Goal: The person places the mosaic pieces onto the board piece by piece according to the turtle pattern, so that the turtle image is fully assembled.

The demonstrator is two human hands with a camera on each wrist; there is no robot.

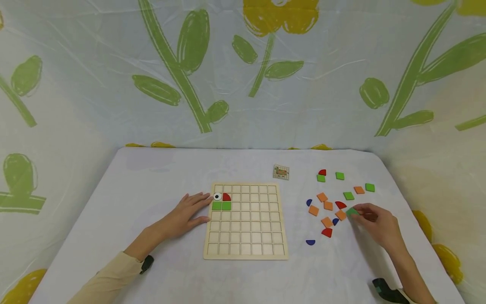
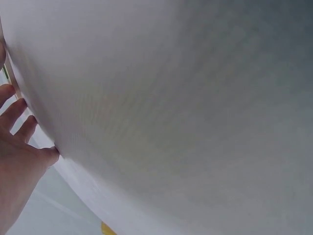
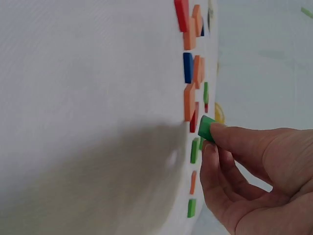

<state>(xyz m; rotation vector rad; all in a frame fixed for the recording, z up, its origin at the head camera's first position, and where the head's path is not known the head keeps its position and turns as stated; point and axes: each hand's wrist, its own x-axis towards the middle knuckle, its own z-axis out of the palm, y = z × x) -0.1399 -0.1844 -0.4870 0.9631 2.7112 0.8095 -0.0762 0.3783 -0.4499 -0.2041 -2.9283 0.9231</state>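
Right of the grid board point(image 1: 246, 226), the right hand point(image 1: 379, 223) is pinching a green tile point(image 1: 352, 212); the left hand point(image 1: 186, 213), fingers apart, is touching the board's left edge, probably steadying it.

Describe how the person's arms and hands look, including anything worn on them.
Both the left hand and the right hand are ungloved. A plain beige sleeve covers the left forearm, with a small black object showing beside its cuff. The right forearm is mostly bare; near it shows a larger dark object with a greenish patch.
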